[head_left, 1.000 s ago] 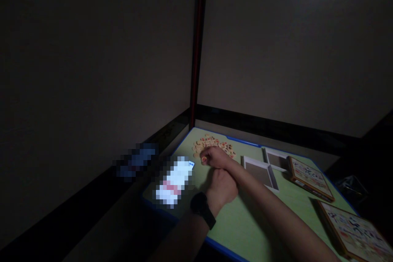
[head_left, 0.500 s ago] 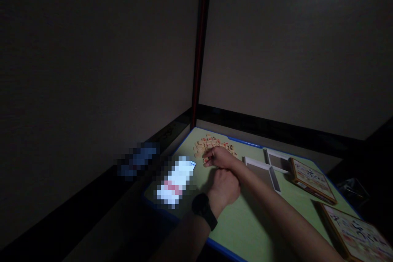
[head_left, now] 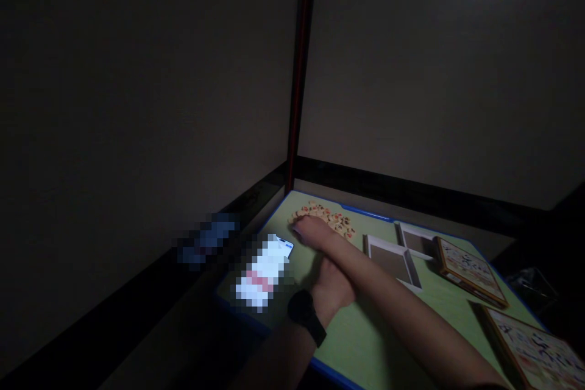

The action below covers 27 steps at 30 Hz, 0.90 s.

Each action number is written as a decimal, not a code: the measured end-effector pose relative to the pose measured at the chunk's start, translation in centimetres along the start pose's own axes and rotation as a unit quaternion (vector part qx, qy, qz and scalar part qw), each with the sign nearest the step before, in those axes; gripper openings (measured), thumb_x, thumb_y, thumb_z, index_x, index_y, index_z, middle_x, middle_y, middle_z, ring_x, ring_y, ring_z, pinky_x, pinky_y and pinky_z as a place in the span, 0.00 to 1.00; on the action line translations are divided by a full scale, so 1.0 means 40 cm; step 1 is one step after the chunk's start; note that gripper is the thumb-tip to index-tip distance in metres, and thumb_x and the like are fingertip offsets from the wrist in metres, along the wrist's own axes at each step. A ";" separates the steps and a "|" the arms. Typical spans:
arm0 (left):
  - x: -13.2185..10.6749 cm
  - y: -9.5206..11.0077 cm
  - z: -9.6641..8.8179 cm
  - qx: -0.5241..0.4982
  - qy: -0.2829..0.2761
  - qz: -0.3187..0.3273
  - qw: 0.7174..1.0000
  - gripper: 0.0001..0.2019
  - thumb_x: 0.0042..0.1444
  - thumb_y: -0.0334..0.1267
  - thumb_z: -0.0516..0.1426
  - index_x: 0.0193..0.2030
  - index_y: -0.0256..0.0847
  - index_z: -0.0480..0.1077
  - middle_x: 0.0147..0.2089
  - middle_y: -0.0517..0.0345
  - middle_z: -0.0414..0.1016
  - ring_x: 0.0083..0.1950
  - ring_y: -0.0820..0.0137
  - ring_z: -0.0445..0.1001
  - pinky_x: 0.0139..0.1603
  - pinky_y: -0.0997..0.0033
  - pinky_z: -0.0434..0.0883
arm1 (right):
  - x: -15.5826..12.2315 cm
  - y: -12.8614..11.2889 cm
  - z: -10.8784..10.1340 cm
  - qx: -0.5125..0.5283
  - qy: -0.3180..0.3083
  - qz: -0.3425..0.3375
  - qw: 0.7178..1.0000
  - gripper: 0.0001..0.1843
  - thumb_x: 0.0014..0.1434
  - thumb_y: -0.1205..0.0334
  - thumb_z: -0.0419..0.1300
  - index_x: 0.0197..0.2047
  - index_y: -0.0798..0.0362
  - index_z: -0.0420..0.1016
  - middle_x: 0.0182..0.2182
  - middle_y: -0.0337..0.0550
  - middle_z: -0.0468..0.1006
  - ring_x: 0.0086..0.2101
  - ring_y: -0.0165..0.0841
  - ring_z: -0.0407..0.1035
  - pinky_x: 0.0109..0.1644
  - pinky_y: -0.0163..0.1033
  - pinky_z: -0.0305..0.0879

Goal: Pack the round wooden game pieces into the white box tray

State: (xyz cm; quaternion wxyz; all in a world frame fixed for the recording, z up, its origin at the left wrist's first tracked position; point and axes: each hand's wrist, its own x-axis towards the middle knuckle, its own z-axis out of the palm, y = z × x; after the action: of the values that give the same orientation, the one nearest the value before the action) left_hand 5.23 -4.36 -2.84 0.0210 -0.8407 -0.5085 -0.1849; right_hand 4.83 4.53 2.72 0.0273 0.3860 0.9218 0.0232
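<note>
A loose pile of round wooden Chinese chess pieces (head_left: pixel 336 216), marked in red and dark characters, lies at the far left corner of the table. My right hand (head_left: pixel 313 231) is at the near left edge of the pile, its fingers curled down; whatever they hold is hidden. Its forearm crosses over my left hand (head_left: pixel 331 286), which wears a black watch (head_left: pixel 305 314) on the wrist. That left hand is closed, with its fingertips and any contents out of sight.
A lit phone (head_left: pixel 265 271) with a blurred screen lies left of my hands. Two white-edged open trays (head_left: pixel 390 261) and two printed boxes (head_left: pixel 473 271) lie to the right. The green table (head_left: pixel 351 329) has a blue rim, and walls meet behind it.
My right hand has shifted slightly left, over the pile's near edge. The red-marked piece seen by its fingertips before no longer shows. My left hand has stayed nearly in place, more covered by the right forearm.
</note>
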 end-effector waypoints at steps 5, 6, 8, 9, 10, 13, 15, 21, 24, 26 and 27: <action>0.004 0.002 -0.013 0.000 -0.022 0.017 1.000 0.26 0.66 0.40 0.48 0.69 0.37 0.57 0.71 0.48 0.57 0.70 0.52 0.56 0.69 0.56 0.60 | -0.008 0.026 0.010 0.044 0.002 0.004 0.999 0.14 0.59 0.73 0.54 0.43 0.57 0.80 0.43 0.55 0.81 0.42 0.40 0.75 0.43 0.38 0.66; 0.005 0.003 -0.018 0.003 -0.030 0.020 0.999 0.26 0.65 0.39 0.49 0.69 0.36 0.58 0.70 0.47 0.58 0.69 0.51 0.57 0.67 0.56 0.61 | -0.008 0.033 0.010 0.057 0.006 0.003 0.998 0.14 0.58 0.73 0.55 0.42 0.56 0.80 0.41 0.53 0.81 0.41 0.39 0.75 0.42 0.37 0.65; 0.007 0.004 -0.027 0.005 -0.048 0.029 0.998 0.25 0.64 0.36 0.50 0.68 0.35 0.60 0.68 0.45 0.63 0.67 0.50 0.62 0.65 0.56 0.64 | -0.010 0.046 0.011 0.088 0.017 -0.001 0.996 0.15 0.56 0.74 0.55 0.43 0.55 0.79 0.39 0.49 0.82 0.39 0.36 0.74 0.41 0.35 0.64; 0.008 0.005 -0.031 0.003 -0.058 0.028 0.998 0.24 0.64 0.35 0.50 0.67 0.34 0.61 0.66 0.44 0.65 0.64 0.50 0.64 0.63 0.56 0.66 | -0.010 0.052 0.011 0.104 0.024 -0.002 0.994 0.16 0.55 0.75 0.55 0.44 0.55 0.79 0.38 0.47 0.82 0.38 0.35 0.74 0.40 0.33 0.64; 0.008 0.006 -0.034 0.002 -0.070 0.025 0.997 0.23 0.64 0.34 0.50 0.66 0.33 0.63 0.64 0.42 0.67 0.62 0.50 0.67 0.60 0.56 0.68 | -0.011 0.056 0.011 0.120 0.029 -0.002 0.992 0.18 0.54 0.76 0.55 0.46 0.55 0.78 0.38 0.45 0.82 0.37 0.33 0.74 0.39 0.32 0.63; 0.007 0.009 -0.042 0.006 -0.113 0.007 0.994 0.21 0.63 0.32 0.49 0.61 0.32 0.68 0.57 0.40 0.73 0.55 0.52 0.73 0.54 0.58 0.71 | -0.010 0.068 0.015 0.157 0.036 0.001 0.987 0.20 0.52 0.79 0.55 0.46 0.58 0.77 0.35 0.43 0.81 0.34 0.29 0.72 0.36 0.29 0.62; 0.005 0.010 -0.046 0.011 -0.125 -0.001 0.992 0.20 0.62 0.31 0.49 0.59 0.31 0.70 0.55 0.39 0.75 0.53 0.53 0.73 0.53 0.58 0.71 | -0.007 0.074 0.020 0.172 0.030 -0.001 0.985 0.19 0.49 0.81 0.55 0.41 0.59 0.79 0.33 0.42 0.81 0.32 0.28 0.72 0.35 0.29 0.61; 0.007 0.012 -0.061 0.002 -0.149 -0.008 0.989 0.18 0.62 0.30 0.48 0.56 0.32 0.71 0.52 0.40 0.76 0.52 0.55 0.74 0.51 0.58 0.70 | 0.007 0.094 0.043 0.191 0.020 -0.022 0.981 0.18 0.48 0.82 0.56 0.35 0.57 0.82 0.29 0.39 0.81 0.30 0.28 0.71 0.35 0.29 0.61; 0.007 0.013 -0.060 -0.006 -0.153 -0.013 0.988 0.18 0.62 0.30 0.48 0.55 0.31 0.71 0.52 0.39 0.75 0.53 0.54 0.73 0.52 0.58 0.69 | 0.012 0.101 0.050 0.189 0.027 -0.032 0.981 0.16 0.50 0.80 0.55 0.34 0.56 0.82 0.30 0.40 0.81 0.32 0.29 0.71 0.36 0.30 0.60; 0.006 0.013 -0.056 -0.010 -0.149 -0.018 0.989 0.19 0.62 0.30 0.48 0.57 0.30 0.70 0.54 0.37 0.74 0.53 0.54 0.73 0.53 0.58 0.69 | 0.013 0.105 0.055 0.182 0.029 -0.038 0.982 0.14 0.51 0.79 0.56 0.32 0.56 0.81 0.29 0.39 0.80 0.31 0.29 0.70 0.36 0.30 0.59; 0.007 0.013 -0.054 -0.011 -0.143 -0.019 0.989 0.20 0.62 0.30 0.48 0.58 0.31 0.69 0.55 0.37 0.74 0.53 0.54 0.73 0.53 0.58 0.69 | 0.014 0.106 0.057 0.177 0.029 -0.041 0.983 0.13 0.51 0.78 0.56 0.30 0.56 0.80 0.27 0.39 0.79 0.30 0.29 0.69 0.35 0.30 0.58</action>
State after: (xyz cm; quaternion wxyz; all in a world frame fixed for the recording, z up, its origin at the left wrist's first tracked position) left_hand 5.14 -4.87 -0.65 -0.0651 -0.8487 -0.5203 -0.0684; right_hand 7.61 7.93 0.71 -0.0676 0.3454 0.9270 -0.1298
